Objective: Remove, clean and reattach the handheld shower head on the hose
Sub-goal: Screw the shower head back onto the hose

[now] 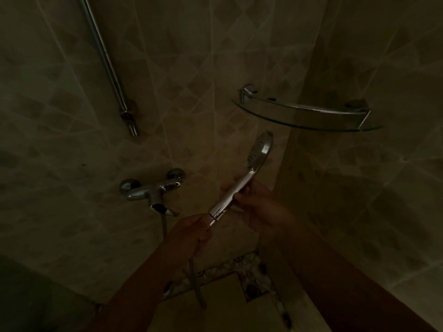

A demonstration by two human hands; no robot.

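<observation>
**Shower head held at hose joint, both hands engaged**

Dim tiled walls (pixel 191 68) meet in a corner, patterned in pale diamonds; lighting is poor and fine detail is lost. A chrome riser rail (pixel 105 61) is fixed to the left wall, slanting in the wide-angle view. A mixer tap (pixel 153 190) is mounted below it, and a curved glass corner shelf (pixel 304 113) with a chrome rail is fixed to the right of it.

The shower head (pixel 242 183) is held in front of the corner, between tap and shelf, its spray face (pixel 257 149) uppermost and turned to the left. Its handle is grasped by the right hand (pixel 256 202), fingers curled round the middle of the handle. The lower end of the handle, where the hose (pixel 196 281) meets it, is gripped by the left hand (pixel 189 233), clenched round the joint (the connector itself is largely hidden by the fingers). Whether the joint is threaded together or parted cannot be told. The hose is seen hanging below the left hand, and another length drops from beneath the tap.
</observation>
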